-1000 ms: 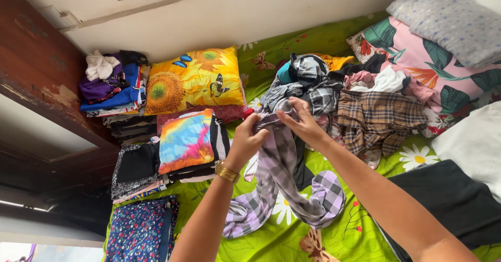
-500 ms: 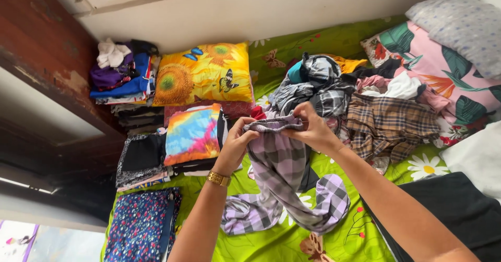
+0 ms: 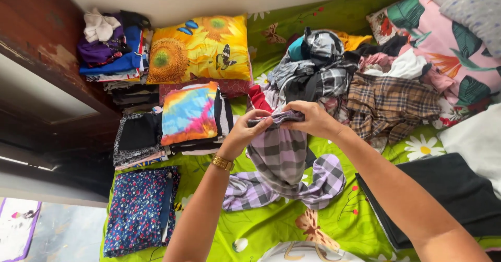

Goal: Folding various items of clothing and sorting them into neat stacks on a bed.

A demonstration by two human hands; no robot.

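A grey and lilac checked garment (image 3: 284, 163) hangs over the green bed sheet (image 3: 271, 225), its lower ends resting on the sheet. My left hand (image 3: 245, 131), with a gold bracelet at the wrist, pinches its top edge on the left. My right hand (image 3: 310, 118) grips the same bunched top edge on the right. Both hands are close together, just in front of a pile of unfolded clothes (image 3: 339, 79).
Folded stacks lie at left: a tie-dye piece (image 3: 190, 113), dark prints (image 3: 135, 139), a navy floral piece (image 3: 138, 210), a blue and purple stack (image 3: 109, 48). A sunflower cushion (image 3: 201, 48), floral pillow (image 3: 449, 53), black cloth (image 3: 449, 194) and wooden frame (image 3: 42, 63) surround them.
My hands have come closer together along the garment's top edge, gathering it into a bunch. The view has shifted slightly; the garment hangs lower over the sheet.
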